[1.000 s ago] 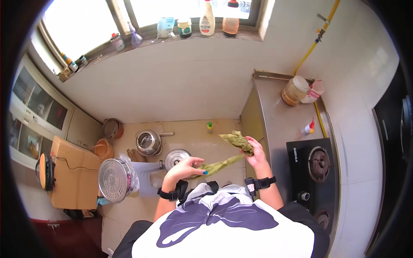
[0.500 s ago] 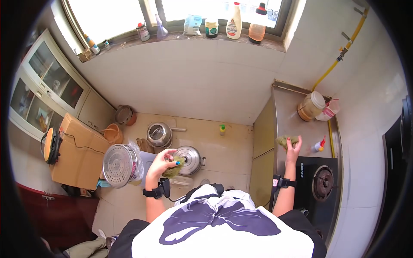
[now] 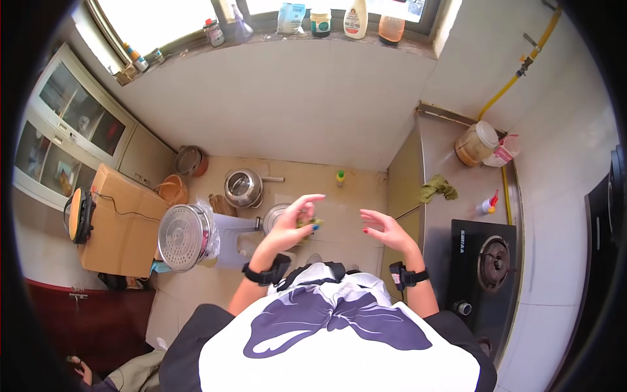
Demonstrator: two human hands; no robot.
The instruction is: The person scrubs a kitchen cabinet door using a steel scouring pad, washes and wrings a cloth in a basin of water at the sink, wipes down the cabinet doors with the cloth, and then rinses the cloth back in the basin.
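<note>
First Green Piece (image 3: pixel 434 187) Lies on the Desk (image 3: pixel 441 147), Right Hand (image 3: pixel 392 234) Is Free

Half a second ago, the right hand holds its crumpled piece above the desk; now this piece rests near the left edge of the desk, and the hand is back in front of the body. Its fingers are released, loosely stretched, with nothing between them. The left hand (image 3: pixel 287 230) is also nearer to the middle now. Its fingers are bent around the second green piece (image 3: pixel 302 223), which shows only partly, so I cannot tell how firm the grip is. One second ago, a long green strip spans both hands; in my judgement, this means that one part is laid aside and the other part is still in handling. The material looks like cloth, but I am not certain.

Now the counts. Green pieces: two, one on the desk, one in the left hand. Black wrist bands (image 3: pixel 409 276): two, one on each arm. The desk carries also one jar (image 3: pixel 477 144), one pink packet (image 3: pixel 504 150), one small bottle with red tip (image 3: pixel 488 205), and one black stove (image 3: pixel 467 268) with one burner (image 3: pixel 495 261) completely visible. On the floor (image 3: pixel 339 215) I count one steel pot (image 3: pixel 243 187) and one green-capped bottle (image 3: pixel 340 178). At the lower left, one hand of another person (image 3: pixel 81 370) appears.
</note>
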